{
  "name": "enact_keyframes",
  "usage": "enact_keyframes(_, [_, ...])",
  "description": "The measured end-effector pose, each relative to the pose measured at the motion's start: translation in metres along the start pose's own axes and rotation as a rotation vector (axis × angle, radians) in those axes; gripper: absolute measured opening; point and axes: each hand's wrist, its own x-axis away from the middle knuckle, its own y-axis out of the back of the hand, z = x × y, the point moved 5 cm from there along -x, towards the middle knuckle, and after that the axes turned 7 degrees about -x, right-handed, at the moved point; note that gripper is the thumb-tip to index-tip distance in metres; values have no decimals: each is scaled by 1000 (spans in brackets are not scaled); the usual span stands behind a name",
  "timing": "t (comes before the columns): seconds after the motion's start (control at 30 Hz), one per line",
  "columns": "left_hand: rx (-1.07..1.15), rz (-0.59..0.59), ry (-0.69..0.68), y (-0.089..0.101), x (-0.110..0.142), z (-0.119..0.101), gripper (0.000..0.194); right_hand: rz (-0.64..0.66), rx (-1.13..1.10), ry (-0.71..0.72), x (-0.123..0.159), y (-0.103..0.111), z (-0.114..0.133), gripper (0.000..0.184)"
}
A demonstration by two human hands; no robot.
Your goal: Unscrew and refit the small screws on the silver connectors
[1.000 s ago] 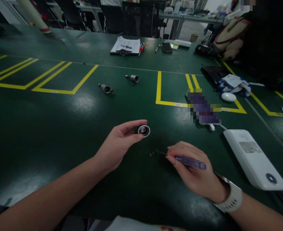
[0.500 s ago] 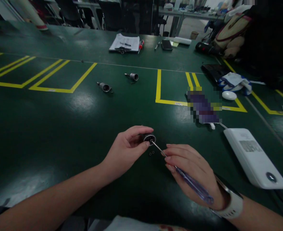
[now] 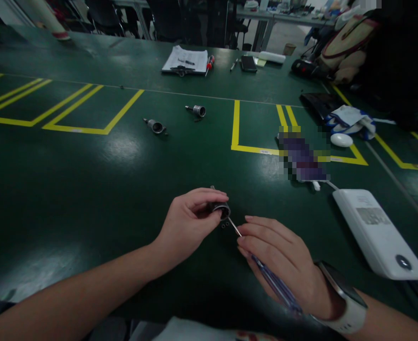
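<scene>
My left hand pinches a small round metal cylinder part just above the green table, its open end turned toward my right. My right hand grips a thin screwdriver with a purple translucent handle; the metal tip points into the open end of the cylinder part. Two tiny black rings lie on the table right under the part. A white watch sits on my right wrist.
Two similar metal parts lie farther back. A white flat device with a cable rests at the right. Gloves, a white mouse-like object, a clipboard with papers and a phone lie at the far side. Yellow tape marks the table.
My right hand lifted the screwdriver from the small rings on the table and brought its tip into the cylinder part. My left hand lowered and tilted the part toward the screwdriver.
</scene>
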Motion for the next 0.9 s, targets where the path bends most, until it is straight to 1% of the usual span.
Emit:
enact_keyframes(0.13, [-8, -7, -10, 1, 0, 0, 20, 18, 62, 23, -3, 0, 5, 19])
enact_keyframes(0.33, [-17, -1, -11, 1, 1, 0, 21, 26, 112, 80, -9, 0, 10, 23])
enact_keyframes(0.53, [7, 9, 20, 0, 1, 1, 22, 57, 100, 57, -9, 0, 11, 27])
enact_keyframes(0.77, [32, 19, 36, 0, 1, 3, 23, 26, 85, 65, -5, 0, 10, 21])
enact_keyframes(0.9, [28, 21, 43, -1, 3, 4, 22, 37, 68, 38, -4, -2, 9, 22])
